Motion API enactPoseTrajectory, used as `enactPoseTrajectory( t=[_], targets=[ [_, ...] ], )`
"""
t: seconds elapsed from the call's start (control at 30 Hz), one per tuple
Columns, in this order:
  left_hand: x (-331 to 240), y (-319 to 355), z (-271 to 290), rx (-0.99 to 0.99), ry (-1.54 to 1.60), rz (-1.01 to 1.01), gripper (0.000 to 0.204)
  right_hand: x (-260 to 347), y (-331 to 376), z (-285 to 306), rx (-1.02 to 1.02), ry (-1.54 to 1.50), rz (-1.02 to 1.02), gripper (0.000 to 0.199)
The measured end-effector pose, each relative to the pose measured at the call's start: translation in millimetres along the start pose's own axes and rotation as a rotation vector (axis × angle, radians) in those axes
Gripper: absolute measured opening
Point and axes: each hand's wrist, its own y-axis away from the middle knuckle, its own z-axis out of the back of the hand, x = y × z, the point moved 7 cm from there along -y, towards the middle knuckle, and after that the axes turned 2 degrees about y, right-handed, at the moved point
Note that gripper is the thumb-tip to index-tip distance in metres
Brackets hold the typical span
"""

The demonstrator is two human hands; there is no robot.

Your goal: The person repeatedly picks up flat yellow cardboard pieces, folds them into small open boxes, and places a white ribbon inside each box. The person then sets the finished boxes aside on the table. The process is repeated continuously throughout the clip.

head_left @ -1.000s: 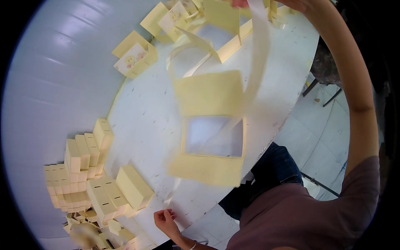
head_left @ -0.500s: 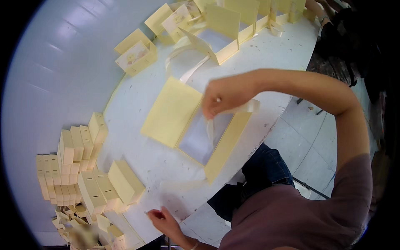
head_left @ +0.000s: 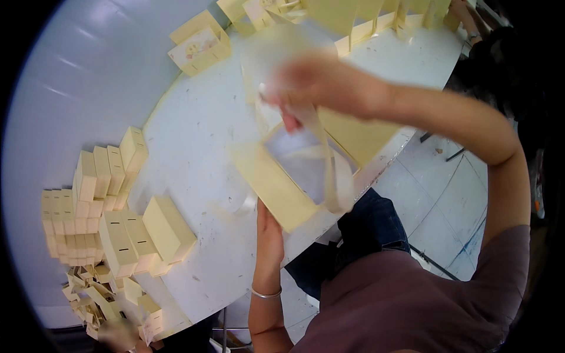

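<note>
Head view: the open cream box (head_left: 278, 189) lies below the right hand (head_left: 318, 88), its long axis slanting from there toward the person's body. The left hand (head_left: 269, 234), nearer, meets its edge, grip hidden; the blurred right hand pinches a pale ribbon (head_left: 339, 188). Stacked cartons (head_left: 169, 229) stand left of the left hand on the surface (head_left: 203, 141).

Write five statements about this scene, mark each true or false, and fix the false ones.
1. The right hand holds a ribbon. True.
2. The left hand's wrist is bare. False: a bangle circles it.
3. The left hand is at a flap of the box. True.
4. The box is closed. False: it lies open, its flaps spread.
5. The stacked boxes stand right of the left hand. False: they stand to its left.
</note>
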Motion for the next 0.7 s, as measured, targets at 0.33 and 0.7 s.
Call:
enactPoseTrajectory(
  t=[0.33, 0.7],
  targets=[
    [-50.4, -14.7, -16.6, 0.052, -0.236, -0.079, 0.035, -34.2, -13.1, -44.3, 0.179, 0.686, 0.017, 0.015],
    [-40.8, -28.7, -16.1, -0.123, -0.224, -0.149, 0.027, -104.1, 10.1, -70.0, 0.316, 0.611, -0.09, 0.015]
  ],
)
